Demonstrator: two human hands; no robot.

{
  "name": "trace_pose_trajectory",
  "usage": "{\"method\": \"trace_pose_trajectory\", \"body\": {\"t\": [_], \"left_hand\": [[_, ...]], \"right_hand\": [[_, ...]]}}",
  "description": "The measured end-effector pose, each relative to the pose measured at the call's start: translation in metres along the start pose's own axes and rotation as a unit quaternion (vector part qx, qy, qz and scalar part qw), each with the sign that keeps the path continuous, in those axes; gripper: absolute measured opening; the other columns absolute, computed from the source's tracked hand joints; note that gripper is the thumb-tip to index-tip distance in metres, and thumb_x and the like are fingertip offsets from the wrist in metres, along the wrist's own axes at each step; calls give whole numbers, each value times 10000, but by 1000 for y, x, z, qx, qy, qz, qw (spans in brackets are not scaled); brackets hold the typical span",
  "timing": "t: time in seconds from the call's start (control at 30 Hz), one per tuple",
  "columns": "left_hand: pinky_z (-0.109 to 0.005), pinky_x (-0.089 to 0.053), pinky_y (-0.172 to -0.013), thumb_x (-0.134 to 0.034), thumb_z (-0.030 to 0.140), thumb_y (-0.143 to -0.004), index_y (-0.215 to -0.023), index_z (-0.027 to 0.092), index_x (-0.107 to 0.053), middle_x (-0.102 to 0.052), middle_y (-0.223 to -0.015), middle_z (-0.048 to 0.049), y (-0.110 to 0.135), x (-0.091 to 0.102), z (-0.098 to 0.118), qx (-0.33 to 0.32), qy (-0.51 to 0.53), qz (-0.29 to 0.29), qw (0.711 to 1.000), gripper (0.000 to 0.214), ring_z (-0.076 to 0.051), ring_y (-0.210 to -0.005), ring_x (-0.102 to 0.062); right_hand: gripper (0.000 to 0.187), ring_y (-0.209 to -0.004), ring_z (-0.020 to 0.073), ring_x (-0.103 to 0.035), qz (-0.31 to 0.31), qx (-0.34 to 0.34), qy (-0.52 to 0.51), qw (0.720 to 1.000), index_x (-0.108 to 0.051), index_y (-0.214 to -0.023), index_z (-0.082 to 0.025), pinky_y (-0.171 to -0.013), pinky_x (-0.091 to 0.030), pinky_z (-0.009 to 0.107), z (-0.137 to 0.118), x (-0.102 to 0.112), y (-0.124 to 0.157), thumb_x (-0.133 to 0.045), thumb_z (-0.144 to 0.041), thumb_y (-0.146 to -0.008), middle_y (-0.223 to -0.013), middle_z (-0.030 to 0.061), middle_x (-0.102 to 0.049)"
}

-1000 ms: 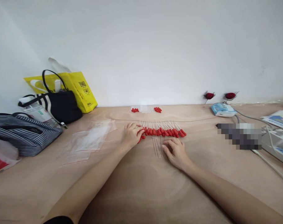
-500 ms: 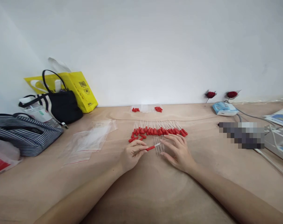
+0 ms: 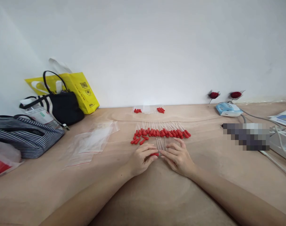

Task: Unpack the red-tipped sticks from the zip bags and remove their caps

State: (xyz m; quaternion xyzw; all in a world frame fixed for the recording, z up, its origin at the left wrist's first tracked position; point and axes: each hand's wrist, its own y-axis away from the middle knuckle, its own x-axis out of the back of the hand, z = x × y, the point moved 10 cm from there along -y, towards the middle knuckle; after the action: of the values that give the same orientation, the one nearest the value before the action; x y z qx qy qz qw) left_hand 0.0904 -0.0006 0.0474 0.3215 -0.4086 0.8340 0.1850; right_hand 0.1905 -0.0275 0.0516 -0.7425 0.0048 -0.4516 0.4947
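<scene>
My left hand [image 3: 143, 158] pinches a red rubber bulb [image 3: 154, 154] near the table's middle. My right hand [image 3: 177, 157] meets it, fingers closed on a clear glass tube [image 3: 160, 147] whose end touches the bulb. A few more bare glass tubes lie just beyond the fingertips. Behind them a row of droppers with red bulbs [image 3: 164, 131] lies across the table. Several loose red bulbs [image 3: 138, 139] lie at the row's left end.
Clear zip bags [image 3: 91, 141] lie to the left. Striped bag [image 3: 25, 135], black bag [image 3: 63, 106] and yellow bag [image 3: 81, 91] stand at far left. Small bags of red bulbs [image 3: 149, 110] sit by the wall. A blue-white box [image 3: 228, 110], cables and papers occupy the right.
My left hand left the dropper row with a red bulb and drew back toward me. My right hand picked up a glass tube, and both hands have come together.
</scene>
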Motion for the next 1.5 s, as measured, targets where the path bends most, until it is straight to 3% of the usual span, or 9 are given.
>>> {"method": "trace_pose_trajectory", "body": {"t": [0.23, 0.4, 0.67, 0.93, 1.1, 1.27, 1.5], "left_hand": [[-470, -326, -978, -493, 224, -819, -852, 182, -617, -666, -947, -65, 6, -14, -9, -9, -38, -27, 999, 135, -196, -1005, -568], [-487, -270, -1010, -441, 189, -840, -846, 173, -595, -660, -961, -72, 9, -16, -9, 6, -17, -45, 999, 155, -194, -1027, -557], [-481, -291, -997, -407, 155, -845, -807, 170, -561, -644, -1002, -67, 10, -21, -12, 21, 0, -74, 997, 160, -197, -1075, -523], [-479, -234, -1030, -378, 135, -848, -824, 178, -550, -655, -870, -43, 12, -20, -9, 3, 2, -75, 997, 178, -187, -1044, -546], [-426, -397, -916, -408, 184, -847, -782, 180, -574, -645, -894, -57, 11, 1, -15, 21, -14, -15, 1000, 179, -198, -1001, -564], [-270, -482, -658, -480, 229, -817, -879, 191, -622, -535, -785, -45, 11, 13, -20, 51, -72, 42, 995, 159, -134, -721, -546], [-286, -463, -721, -392, 104, -795, -1037, 178, -528, -505, -891, -61, 6, 14, -35, 73, -133, 61, 987, 287, -140, -793, -534]], "right_hand": [[197, -862, 160, -553, -52, 1, -29, 998, -610, -941, -253, -935, -264, 471, -1, -10, 2, -464, -193, -822, -629, -16, -632], [205, -922, 170, -543, -42, 21, -52, 998, -597, -957, -232, -954, -254, 492, -4, -8, 4, -459, -167, -819, -656, -12, -648], [218, -960, 175, -534, -36, 33, -61, 997, -587, -982, -229, -969, -252, 501, -6, -6, 5, -456, -164, -821, -724, -6, -671], [225, -969, 172, -534, -35, 30, -73, 996, -590, -980, -245, -961, -270, 494, -3, -7, 7, -462, -165, -813, -701, -12, -662], [220, -868, 169, -548, -35, -21, -50, 998, -603, -974, -251, -890, -347, 440, 16, -5, 13, -461, -197, -814, -663, 4, -625], [284, -624, 125, -483, -38, -123, -25, 991, -590, -1045, -209, -619, -418, 287, 39, -9, 20, -389, -221, -845, -677, 30, -518], [378, -665, 151, -462, -30, -189, -30, 981, -526, -1125, -167, -617, -439, 291, 60, -19, 27, -333, -127, -802, -728, 49, -451]]}}
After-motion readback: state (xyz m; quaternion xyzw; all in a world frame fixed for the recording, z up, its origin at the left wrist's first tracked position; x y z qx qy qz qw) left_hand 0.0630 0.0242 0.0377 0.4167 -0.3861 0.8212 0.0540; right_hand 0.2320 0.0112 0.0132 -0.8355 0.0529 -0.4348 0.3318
